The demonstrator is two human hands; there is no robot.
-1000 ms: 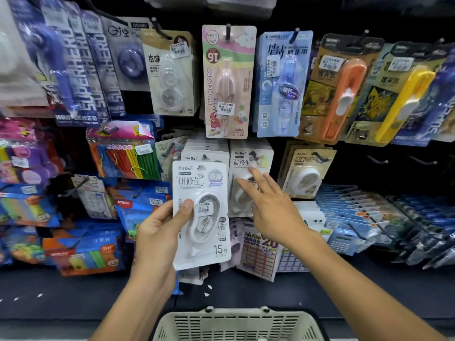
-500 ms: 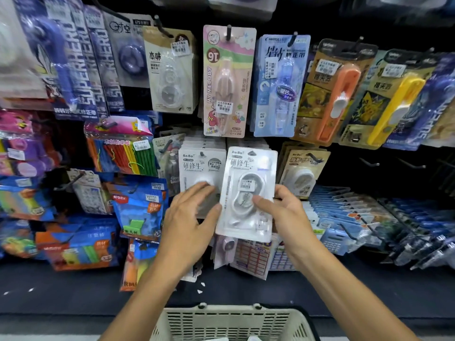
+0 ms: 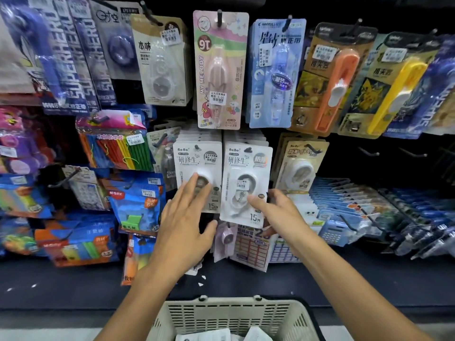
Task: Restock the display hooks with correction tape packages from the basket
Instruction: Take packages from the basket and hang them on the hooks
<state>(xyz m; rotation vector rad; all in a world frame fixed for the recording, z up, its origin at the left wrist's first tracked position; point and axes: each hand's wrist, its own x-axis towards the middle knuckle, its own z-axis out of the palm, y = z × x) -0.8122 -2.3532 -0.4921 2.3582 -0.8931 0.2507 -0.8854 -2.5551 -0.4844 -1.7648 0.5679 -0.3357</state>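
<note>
Hanging done: package (image 3: 245, 185) moved from my grip onto right hook | left hand (image 3: 184, 217) flat, right hand (image 3: 278, 212) loose | basket (image 3: 231, 316) next.

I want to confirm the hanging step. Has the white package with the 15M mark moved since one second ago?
Yes. The white package moved right from the left hand and now hangs under the blue package.

White packages (image 3: 246, 183) (grey print), cream basket (image 3: 231, 316)
</note>
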